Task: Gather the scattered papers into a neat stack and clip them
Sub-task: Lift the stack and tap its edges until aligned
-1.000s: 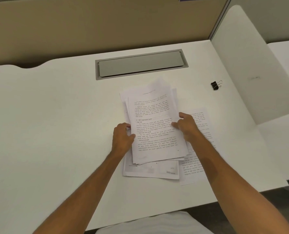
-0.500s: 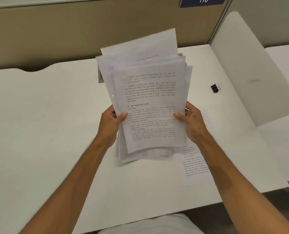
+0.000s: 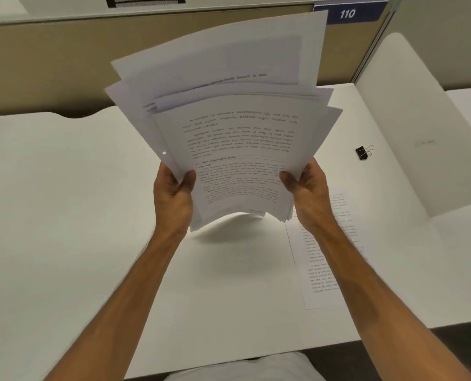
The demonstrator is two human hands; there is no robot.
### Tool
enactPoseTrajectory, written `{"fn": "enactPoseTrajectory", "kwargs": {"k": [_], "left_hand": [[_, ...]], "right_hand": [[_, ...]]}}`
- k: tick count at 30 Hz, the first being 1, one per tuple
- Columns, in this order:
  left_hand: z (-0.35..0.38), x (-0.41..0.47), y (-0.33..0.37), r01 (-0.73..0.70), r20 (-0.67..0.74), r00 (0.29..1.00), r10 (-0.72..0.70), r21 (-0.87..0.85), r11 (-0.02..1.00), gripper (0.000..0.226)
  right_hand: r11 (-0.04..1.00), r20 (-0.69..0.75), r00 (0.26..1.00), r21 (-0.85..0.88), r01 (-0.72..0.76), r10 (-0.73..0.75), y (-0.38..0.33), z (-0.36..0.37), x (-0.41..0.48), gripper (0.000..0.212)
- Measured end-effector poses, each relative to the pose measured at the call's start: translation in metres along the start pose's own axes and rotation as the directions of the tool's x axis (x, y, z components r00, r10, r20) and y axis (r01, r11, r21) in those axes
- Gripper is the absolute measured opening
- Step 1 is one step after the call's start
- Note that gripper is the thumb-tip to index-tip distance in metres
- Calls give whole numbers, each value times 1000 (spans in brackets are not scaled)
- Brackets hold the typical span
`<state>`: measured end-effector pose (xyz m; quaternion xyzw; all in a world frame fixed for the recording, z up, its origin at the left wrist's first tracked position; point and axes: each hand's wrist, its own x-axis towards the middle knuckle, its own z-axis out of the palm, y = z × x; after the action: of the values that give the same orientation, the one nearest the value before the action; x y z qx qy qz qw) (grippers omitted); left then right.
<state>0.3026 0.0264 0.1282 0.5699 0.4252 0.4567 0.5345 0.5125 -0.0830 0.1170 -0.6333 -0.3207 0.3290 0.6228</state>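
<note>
Currently both hands hold the loose fan of white printed paper sheets (image 3: 228, 138) upright in the air above the middle of the white tabletop (image 3: 63, 202). Left hand (image 3: 173, 196) grasps the lower left edge, thumb on the front page; right hand (image 3: 308, 191) grasps the lower right edge likewise. Sheets splay at the top, corners uneven, bottom edge bowed and off the surface.

Step in hand, as judged: squaring the bundle. Best done by loosening the pinch slightly, tapping the bottom edge on the tabletop, then turning and tapping a long edge.

One printed white sheet (image 3: 325, 251) lies flat toward the right front edge, under the right forearm; it needs adding first. Small black binder clip (image 3: 362, 153) sits near the right edge, well apart.
</note>
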Motion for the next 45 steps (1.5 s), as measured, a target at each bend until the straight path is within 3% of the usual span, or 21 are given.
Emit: {"fn": "enactPoseTrajectory", "kwargs": {"k": [8, 16, 20, 26, 34, 45], "left_hand": [[-13, -6, -12, 36, -7, 999, -36, 31, 999, 47], [-22, -6, -22, 49, 28, 998, -50, 45, 998, 38], [-23, -5, -29, 91, 34, 995, -94, 67, 994, 22], [-22, -12, -39, 194, 61, 979, -196, 37, 980, 32], [-25, -17, -36, 140, 72, 988, -135, -68, 988, 42], [-20, -16, -34, 93, 93, 992, -89, -30, 995, 49]], "right_hand": [[993, 39, 996, -80, -83, 86, 15, 20, -10, 47], [986, 22, 991, -104, -130, 133, 24, 25, -13, 44], [978, 15, 982, -98, -187, 189, 31, 23, -13, 42], [976, -22, 976, -21, -217, 217, 38, 23, -17, 38], [989, 19, 989, 4, -145, 145, 29, 28, -13, 48], [985, -12, 986, -40, -168, 168, 29, 29, -13, 47]]}}
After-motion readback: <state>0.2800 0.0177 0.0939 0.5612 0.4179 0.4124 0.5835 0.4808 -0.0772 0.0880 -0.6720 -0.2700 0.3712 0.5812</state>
